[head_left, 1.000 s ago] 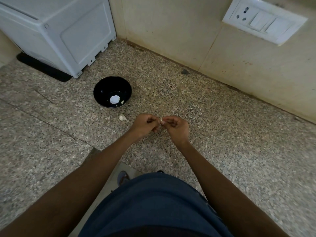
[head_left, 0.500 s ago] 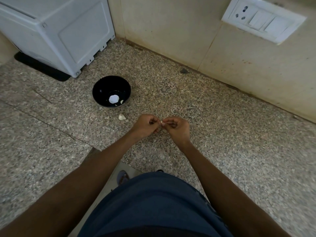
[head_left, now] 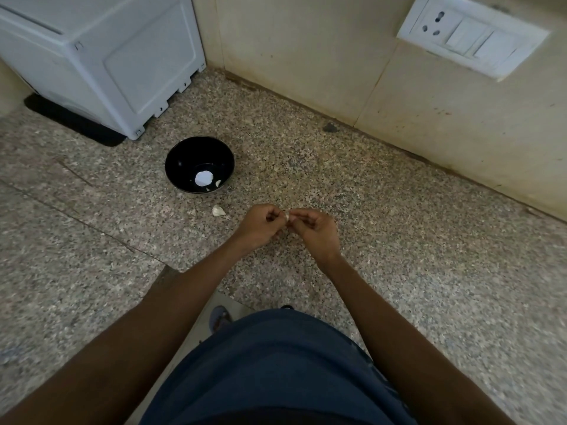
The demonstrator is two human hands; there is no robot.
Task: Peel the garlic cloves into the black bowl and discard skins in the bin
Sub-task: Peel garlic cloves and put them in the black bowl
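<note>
My left hand and my right hand meet fingertip to fingertip above the speckled counter, both pinching one small pale garlic clove. To the left and farther back stands the black bowl, with a couple of peeled cloves inside beside a white spot. One unpeeled clove lies on the counter between the bowl and my left hand. No bin is in view.
A white appliance on a black mat stands at the back left. The tiled wall with a socket and switch plate runs along the back right. The counter's front edge lies near my body; floor and a sandalled foot show below.
Both hands stay together on the clove, with only small finger shifts. The view has drifted slightly.
</note>
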